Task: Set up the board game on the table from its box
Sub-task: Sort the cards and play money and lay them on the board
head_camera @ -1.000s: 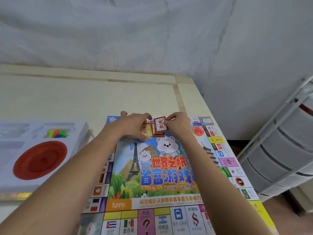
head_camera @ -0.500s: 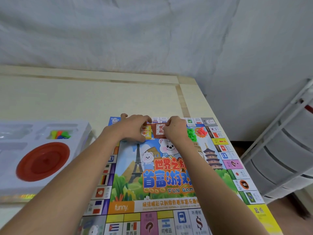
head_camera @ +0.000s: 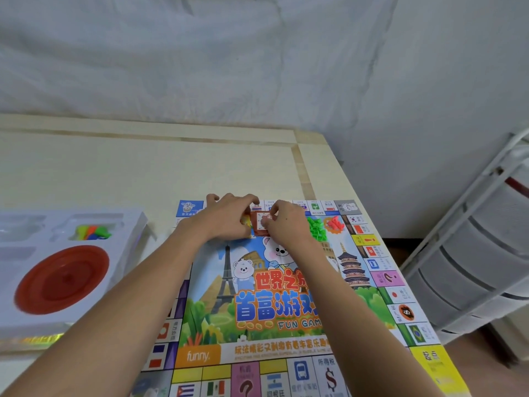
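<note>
The colourful game board (head_camera: 286,305) lies flat on the table, its far edge under my hands. My left hand (head_camera: 226,217) and my right hand (head_camera: 287,222) meet over a small stack of red-backed cards (head_camera: 261,224) near the board's far edge; both pinch its sides. A yellow card stack (head_camera: 245,220) peeks out under my left hand. To the right lie a heap of green pieces (head_camera: 317,229) and a heap of red pieces (head_camera: 335,223). The white box tray (head_camera: 126,242) stands at the left with a red dish (head_camera: 61,277) and coloured pawns (head_camera: 93,232).
The cream table (head_camera: 143,173) stretches behind the board to a cloth-covered wall. Its right edge runs close to the board. A white drawer rack (head_camera: 469,253) stands on the floor at the right.
The red card stack, tilted up between my hands a second ago, now lies lower on the board. The green pieces have come into sight beside my right hand.
</note>
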